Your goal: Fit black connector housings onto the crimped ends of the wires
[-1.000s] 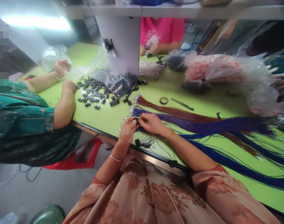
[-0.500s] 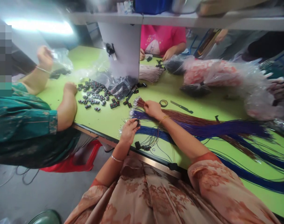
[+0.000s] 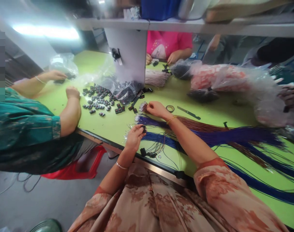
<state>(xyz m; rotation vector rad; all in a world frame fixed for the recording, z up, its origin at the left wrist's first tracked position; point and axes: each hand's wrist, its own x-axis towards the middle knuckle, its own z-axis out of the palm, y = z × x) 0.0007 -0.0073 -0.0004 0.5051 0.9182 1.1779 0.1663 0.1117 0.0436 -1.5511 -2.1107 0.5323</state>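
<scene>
My left hand (image 3: 134, 138) is closed in a pinch around a small black plastic connector (image 3: 143, 129), held just above the table near its front edge. My right hand (image 3: 157, 110) is closed at the metal-tipped end of a bundle of brown wires (image 3: 192, 124); how many it grips is hidden by the fingers. Between the hands lies a bundle of dark blue wires (image 3: 214, 135), its silvery tips pointing left. A brighter blue bundle (image 3: 159, 137) runs behind my left hand. Black connectors with thin wires attached (image 3: 149, 153) sit by the table edge, right of my left wrist.
Many loose black connectors (image 3: 98, 98) are scattered left of a plastic bag (image 3: 127, 91). A tape roll (image 3: 170, 108) and a flat dark blade-like tool (image 3: 188, 112) lie beyond my right hand. One co-worker's arm (image 3: 71, 109) rests at left; another person (image 3: 170, 45) sits opposite.
My right hand has shifted slightly left and up along the brown wire ends. My left hand stays nearly still with the connector. The left co-worker's far hand has lowered to the table.
</scene>
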